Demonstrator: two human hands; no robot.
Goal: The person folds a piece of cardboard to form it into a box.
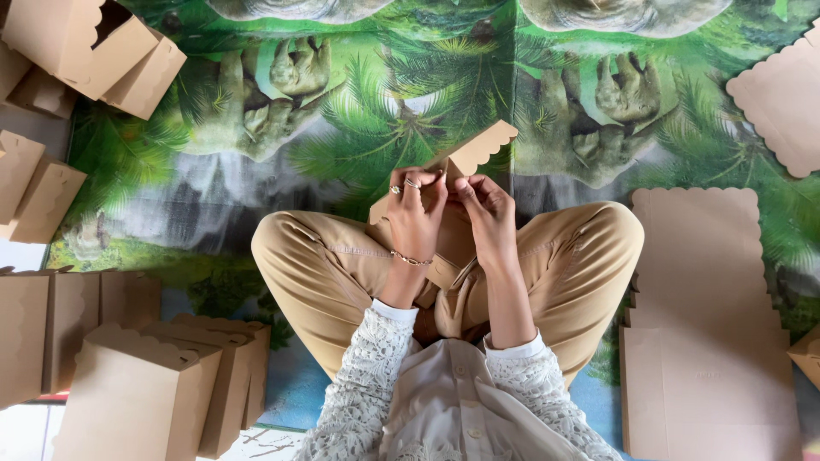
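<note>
Cardboard box [465, 158], plain brown, partly folded, had a scalloped flap angled up and away. It sat above the crossed legs, over a jungle-print mat [359, 111]. Left hand [416, 218] pinched its near edge, ringed fingers [410, 183] closed on the card. Right hand [489, 213] gripped the same edge just beside, fingertips pressed together on it. Flat blanks [709, 324] lay right; finished boxes [137, 393] left.

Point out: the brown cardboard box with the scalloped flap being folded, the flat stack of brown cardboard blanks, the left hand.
brown cardboard box with scalloped flap [475, 151], head view, on the scalloped flap.
flat stack of brown cardboard blanks [700, 256], head view, on the top sheet's middle.
left hand [416, 215], head view, on the back of the hand.
</note>
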